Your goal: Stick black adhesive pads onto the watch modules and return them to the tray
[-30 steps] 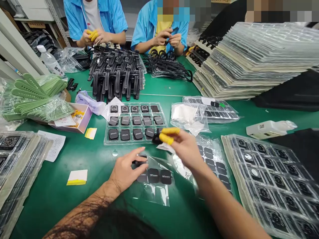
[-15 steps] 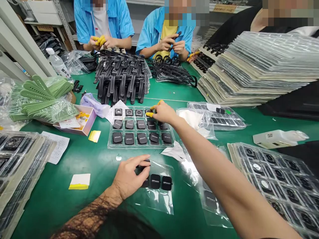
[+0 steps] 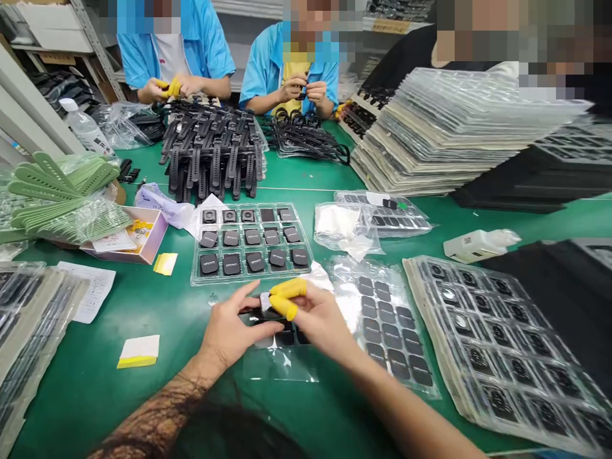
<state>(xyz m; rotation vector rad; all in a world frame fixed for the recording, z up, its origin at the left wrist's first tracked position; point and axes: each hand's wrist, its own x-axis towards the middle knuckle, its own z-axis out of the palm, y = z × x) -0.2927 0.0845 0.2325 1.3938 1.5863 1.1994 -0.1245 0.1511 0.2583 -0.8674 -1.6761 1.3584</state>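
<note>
Both hands, left hand and right hand, gripping one watch case.

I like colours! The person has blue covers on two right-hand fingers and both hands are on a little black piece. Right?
Not quite: the head view shows the finger covers are yellow. Both the right hand and left hand do meet at the black piece.

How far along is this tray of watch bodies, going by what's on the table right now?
Nearly full: the clear tray holds watch bodies in almost every pocket, most face down. In hand: the right hand, with yellow finger cots, and the left hand pinch one watch body over a plastic sheet. Left: a few dark pieces on that sheet, plus the filmed sheet alongside.
</note>
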